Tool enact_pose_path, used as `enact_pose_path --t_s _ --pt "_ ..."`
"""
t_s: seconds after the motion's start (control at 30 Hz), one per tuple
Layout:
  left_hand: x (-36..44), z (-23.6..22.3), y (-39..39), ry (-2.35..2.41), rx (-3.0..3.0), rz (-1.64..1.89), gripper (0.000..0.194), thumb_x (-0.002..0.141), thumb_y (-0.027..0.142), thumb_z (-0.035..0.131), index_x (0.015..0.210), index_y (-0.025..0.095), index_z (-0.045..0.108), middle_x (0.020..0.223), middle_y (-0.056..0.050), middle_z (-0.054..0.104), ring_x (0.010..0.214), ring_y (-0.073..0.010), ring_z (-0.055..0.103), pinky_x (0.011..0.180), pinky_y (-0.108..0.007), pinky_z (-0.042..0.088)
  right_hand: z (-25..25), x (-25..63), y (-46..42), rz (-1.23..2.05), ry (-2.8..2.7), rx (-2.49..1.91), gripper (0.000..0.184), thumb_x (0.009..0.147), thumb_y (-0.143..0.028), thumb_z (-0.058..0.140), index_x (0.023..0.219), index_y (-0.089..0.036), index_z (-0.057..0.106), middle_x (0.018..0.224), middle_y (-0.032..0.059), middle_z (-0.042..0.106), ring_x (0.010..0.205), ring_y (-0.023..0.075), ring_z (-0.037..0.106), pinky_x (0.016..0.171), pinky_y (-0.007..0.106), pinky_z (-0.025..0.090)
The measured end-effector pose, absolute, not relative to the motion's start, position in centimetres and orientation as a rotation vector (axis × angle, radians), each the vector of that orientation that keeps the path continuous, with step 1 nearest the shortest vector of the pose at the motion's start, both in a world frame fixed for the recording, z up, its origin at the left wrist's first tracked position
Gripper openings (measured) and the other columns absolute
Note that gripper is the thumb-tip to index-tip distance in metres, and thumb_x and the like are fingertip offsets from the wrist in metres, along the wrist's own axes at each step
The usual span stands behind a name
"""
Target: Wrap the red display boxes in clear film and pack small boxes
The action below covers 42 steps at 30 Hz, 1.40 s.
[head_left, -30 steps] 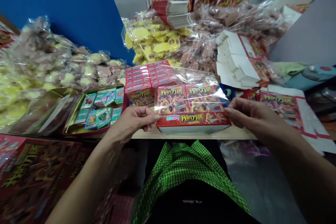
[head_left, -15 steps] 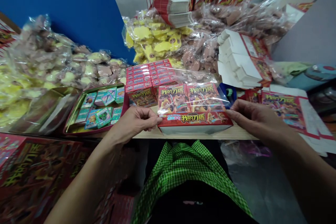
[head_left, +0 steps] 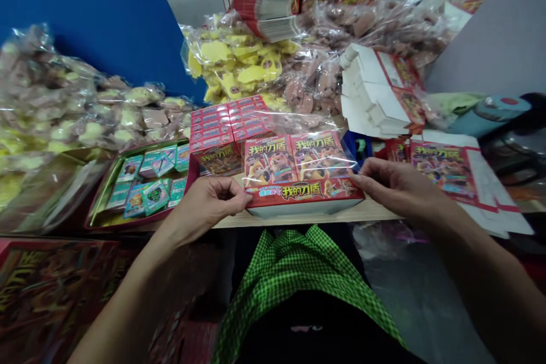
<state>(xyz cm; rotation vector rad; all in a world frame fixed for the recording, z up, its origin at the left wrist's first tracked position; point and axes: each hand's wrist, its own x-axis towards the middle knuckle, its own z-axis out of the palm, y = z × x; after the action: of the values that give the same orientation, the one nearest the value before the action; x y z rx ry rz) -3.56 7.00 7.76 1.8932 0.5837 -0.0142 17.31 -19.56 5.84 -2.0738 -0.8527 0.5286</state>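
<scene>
A red-and-white display box (head_left: 305,192) stands at the front edge of the wooden table, with two colourful printed packs (head_left: 268,160) upright in it. Glossy clear film (head_left: 313,123) lies over its top and sticks out behind. My left hand (head_left: 215,196) is closed, thumb and forefinger pinched at the box's front left corner. At the opposite front corner, my right hand (head_left: 390,182) pinches in the same way. Whether the fingertips grip cardboard, film or both, I cannot make out.
Stacked small red boxes (head_left: 215,136) stand behind on the left, beside a tin (head_left: 96,205) of teal card packs. Bagged yellow (head_left: 215,54) and brown (head_left: 328,82) pieces heap at the back. Folded white cartons (head_left: 371,91) and a flattened printed carton (head_left: 443,170) lie right.
The whole view has shifted, so the table's things appear slightly further left. Both hands keep their pinch at the box's front corners, and the box stays in place on the table.
</scene>
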Motion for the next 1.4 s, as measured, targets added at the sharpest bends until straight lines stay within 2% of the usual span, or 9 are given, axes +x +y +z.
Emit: enact_pose_path --t_s 0.13,0.23,0.33,0.43,0.73,0.93,1.0,1.17,1.4 --pt "-3.8 7.7 7.2 0.611 1.988 -0.016 0.039 0.072 0.052 0.075 0.057 0.020 0.060 0.060 0.001 0.051 0.059 -0.0120 0.041 0.053 -0.022 0.031 5.7 17.3 -19.5 0.525 -0.869 -2.099 0.042 0.086 -0.060 0.060 0.069 -0.022 0.054 0.062 -0.0005 0.046 0.058 0.0146 0.039 0.053 0.029 0.029" --pt "-3.9 7.1 7.5 0.606 1.996 -0.061 0.033 0.078 0.049 0.073 0.064 0.021 0.061 0.063 0.004 0.053 0.061 -0.0118 0.044 0.056 -0.021 0.035 5.6 17.3 -19.4 0.512 -0.865 -2.112 0.036 0.089 -0.048 0.057 0.067 -0.021 0.050 0.061 -0.0022 0.042 0.058 0.0131 0.036 0.054 0.029 0.027" --pt "-3.7 7.0 7.7 0.625 1.938 -0.084 0.031 0.078 0.044 0.076 0.072 0.024 0.053 0.063 0.007 0.051 0.059 -0.0116 0.043 0.057 -0.022 0.037 5.6 17.2 -19.5 0.504 -0.849 -2.140 0.035 0.091 -0.042 0.055 0.065 -0.021 0.045 0.060 -0.0039 0.038 0.056 0.0117 0.033 0.054 0.028 0.025" --pt "-3.5 7.1 7.7 0.649 1.887 -0.121 0.037 0.077 0.043 0.079 0.073 0.025 0.047 0.063 0.007 0.051 0.059 -0.0119 0.041 0.057 -0.023 0.037 5.8 17.1 -19.8 0.501 -0.880 -2.139 0.037 0.093 -0.041 0.054 0.064 -0.021 0.043 0.060 -0.0037 0.039 0.057 0.0114 0.033 0.054 0.029 0.026" --pt "-4.1 6.5 8.7 0.628 1.819 -0.239 0.039 0.080 0.053 0.078 0.074 0.025 0.051 0.067 0.006 0.051 0.062 -0.0124 0.043 0.059 -0.024 0.041 8.3 16.9 -19.5 0.478 -0.947 -2.157 0.034 0.091 -0.039 0.054 0.064 -0.020 0.047 0.058 -0.0043 0.039 0.055 0.0104 0.034 0.053 0.028 0.025" --pt "-4.2 5.5 9.1 0.612 1.840 -0.169 0.053 0.068 0.068 0.079 0.066 0.024 0.051 0.062 0.004 0.050 0.057 -0.0133 0.043 0.054 -0.025 0.041 10.5 16.7 -19.9 0.500 -0.971 -2.116 0.037 0.091 -0.045 0.053 0.065 -0.020 0.044 0.059 -0.0047 0.037 0.054 0.0100 0.033 0.051 0.027 0.024" --pt "-4.1 5.3 9.0 0.606 1.827 -0.157 0.053 0.067 0.068 0.080 0.066 0.024 0.051 0.062 0.003 0.051 0.057 -0.0135 0.044 0.055 -0.025 0.042 10.1 16.9 -19.9 0.529 -0.923 -2.108 0.039 0.091 -0.049 0.053 0.065 -0.020 0.044 0.059 -0.0047 0.037 0.054 0.0102 0.032 0.051 0.027 0.023" --pt "-3.9 4.9 9.1 0.613 1.818 -0.137 0.053 0.065 0.068 0.080 0.063 0.024 0.050 0.059 0.002 0.053 0.055 -0.0143 0.045 0.055 -0.026 0.042 7.8 17.3 -19.8 0.629 -0.823 -2.162 0.035 0.091 -0.042 0.055 0.065 -0.020 0.048 0.057 -0.0053 0.035 0.053 0.0106 0.031 0.050 0.028 0.023" --pt "-4.2 3.8 9.8 0.600 1.832 -0.132 0.048 0.071 0.064 0.080 0.064 0.024 0.053 0.060 0.002 0.056 0.057 -0.0144 0.048 0.058 -0.025 0.043 5.3 17.2 -19.6 0.596 -0.757 -2.150 0.038 0.094 -0.034 0.058 0.061 -0.020 0.046 0.058 -0.0053 0.038 0.054 0.0102 0.032 0.053 0.028 0.024"
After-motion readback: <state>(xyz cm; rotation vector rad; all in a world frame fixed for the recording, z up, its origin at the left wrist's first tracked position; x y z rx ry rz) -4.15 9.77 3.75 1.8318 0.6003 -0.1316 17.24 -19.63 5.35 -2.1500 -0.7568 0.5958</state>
